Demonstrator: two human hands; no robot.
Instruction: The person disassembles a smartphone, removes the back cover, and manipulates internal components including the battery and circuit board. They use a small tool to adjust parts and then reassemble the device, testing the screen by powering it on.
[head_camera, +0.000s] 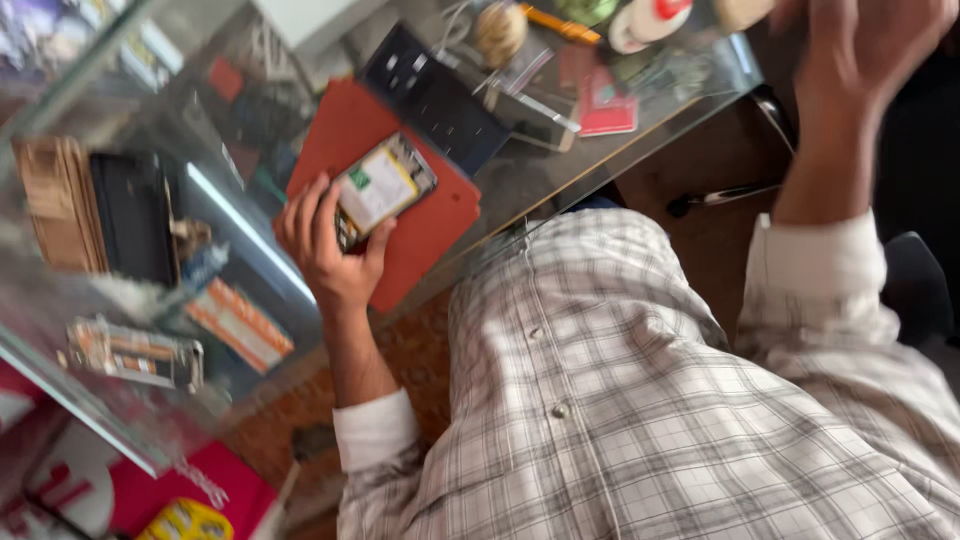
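Left hand is pinching an opened phone, its pale battery showing, above the red mat near the glass worktop front edge. Right hand is hovering raised off the worktop's right corner; whether its grip is spread or pressed together cannot be told.

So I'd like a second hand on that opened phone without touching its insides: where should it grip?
Grip the phone by its long side edges at the free upper end, coming from the top right. The left hand already wraps the lower end, and the exposed battery faces up.
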